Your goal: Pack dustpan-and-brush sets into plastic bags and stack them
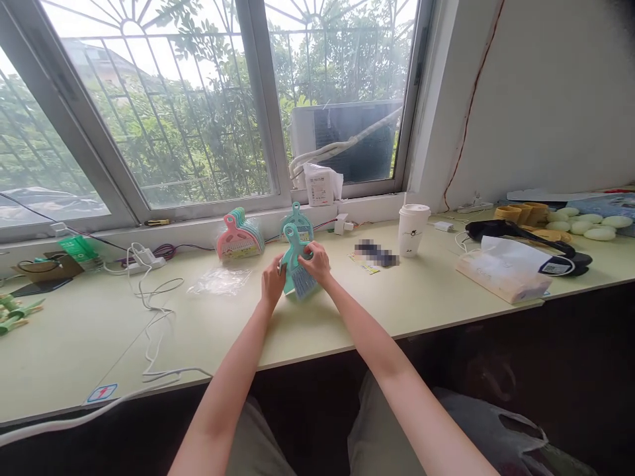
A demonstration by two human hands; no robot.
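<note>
Just above the desk, in the middle of the head view, are a mint-green hand brush with grey bristles and a matching mint-green dustpan behind it. My left hand grips the dustpan by its left edge. Fingers of my right hand close on the brush, which lies against the front of the pan. Directly behind stands another green dustpan set. To the left is a stack of pink and green dustpans, with clear plastic bags lying flat in front of it.
A white paper cup stands to the right, near a card with a blurred patch. Farther right are a tissue pack and a black strap. White cables cross the desk on the left. Windows line the back.
</note>
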